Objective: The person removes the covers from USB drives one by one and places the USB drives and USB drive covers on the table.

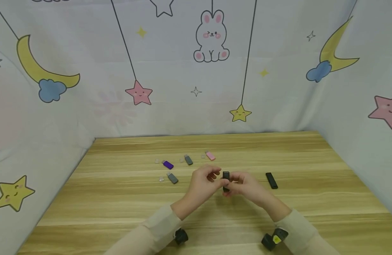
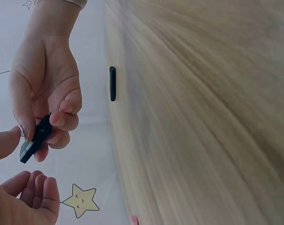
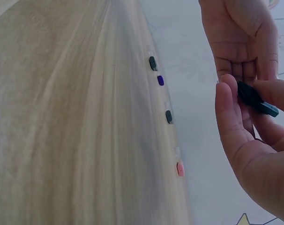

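My right hand (image 1: 245, 182) pinches a black USB stick (image 1: 226, 175) between thumb and fingers, above the table. The stick stands roughly upright in the head view, and the fingers cover part of it. From the left, my left hand (image 1: 203, 182) comes up to it, thumb tip right at the stick. The other left fingers are loosely bent in the air and grip nothing. In the left wrist view, one end of the USB stick (image 2: 35, 140) sticks out past the right thumb toward the left hand. A second black stick (image 1: 271, 180) lies on the table to the right.
Left of the hands on the wooden table (image 1: 119, 202) lie two grey USB sticks (image 1: 188, 160), a purple one (image 1: 168, 164) and a pink one (image 1: 210, 156). Small clear caps (image 1: 161, 179) lie beside them. A patterned cloth (image 1: 183, 117) hangs behind and along both sides.
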A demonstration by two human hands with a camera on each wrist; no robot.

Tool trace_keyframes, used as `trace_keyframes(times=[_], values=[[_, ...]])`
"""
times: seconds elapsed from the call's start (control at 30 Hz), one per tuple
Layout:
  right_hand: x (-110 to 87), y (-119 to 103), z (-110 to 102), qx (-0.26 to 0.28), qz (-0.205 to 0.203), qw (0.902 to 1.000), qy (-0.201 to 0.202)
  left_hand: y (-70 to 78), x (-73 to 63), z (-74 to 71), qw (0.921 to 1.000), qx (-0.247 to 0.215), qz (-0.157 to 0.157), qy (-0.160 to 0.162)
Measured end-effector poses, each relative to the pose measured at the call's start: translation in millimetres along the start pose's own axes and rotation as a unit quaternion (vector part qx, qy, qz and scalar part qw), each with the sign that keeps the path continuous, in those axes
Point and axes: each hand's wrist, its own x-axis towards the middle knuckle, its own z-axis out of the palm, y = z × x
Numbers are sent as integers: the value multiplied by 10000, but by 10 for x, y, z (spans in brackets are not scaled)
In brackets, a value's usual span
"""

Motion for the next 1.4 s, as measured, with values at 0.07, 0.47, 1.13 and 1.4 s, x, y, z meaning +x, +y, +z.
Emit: trace_keyframes(times=[0.07, 0.47, 1.13, 1.4], values=[[-7, -2, 17, -163, -35, 9998, -90, -15, -13, -13, 9999, -50, -51, -113], [-49, 0, 99, -993, -219, 9930, -592, -106, -137, -78, 9980, -89, 38, -620], [-81, 22, 145, -1729, -378, 9787, -1039, -197, -306, -212, 9872, -484, -227, -1501], [-138, -56, 188, -1949, -392, 9758, -909, -136, -398, -234, 9827, -687, -588, -1616]])
